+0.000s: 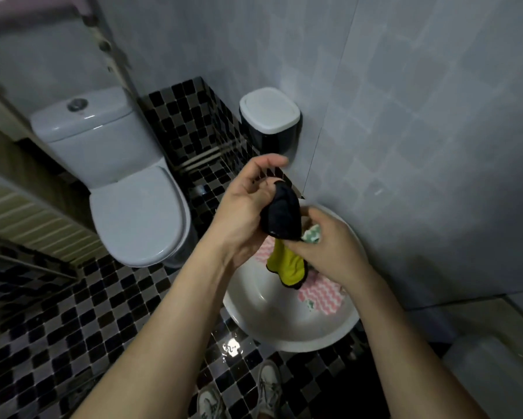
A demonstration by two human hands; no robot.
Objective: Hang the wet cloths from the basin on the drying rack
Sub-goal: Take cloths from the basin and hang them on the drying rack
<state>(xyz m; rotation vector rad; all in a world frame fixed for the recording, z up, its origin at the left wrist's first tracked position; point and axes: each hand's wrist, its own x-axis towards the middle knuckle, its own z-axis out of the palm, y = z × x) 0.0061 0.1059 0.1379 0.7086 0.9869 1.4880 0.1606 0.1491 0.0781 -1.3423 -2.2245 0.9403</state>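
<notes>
A cloth, black on one side and yellow on the other (284, 219), hangs twisted above the white basin (284, 331) on the floor. My left hand (242, 213) grips its upper black end, with the index finger raised. Lower down, my right hand (329, 246) pinches the middle of the cloth, and the yellow end dangles below. A pink-and-white zigzag cloth (320, 293) and a green-and-white cloth (311, 235) lie in the basin. No drying rack is in view.
A white toilet (127, 182) stands to the left on the black-and-grey mosaic floor. A wall-mounted bin with a white lid (269, 116) hangs on the grey tiled wall above the basin. My shoes (239, 394) stand just before the basin.
</notes>
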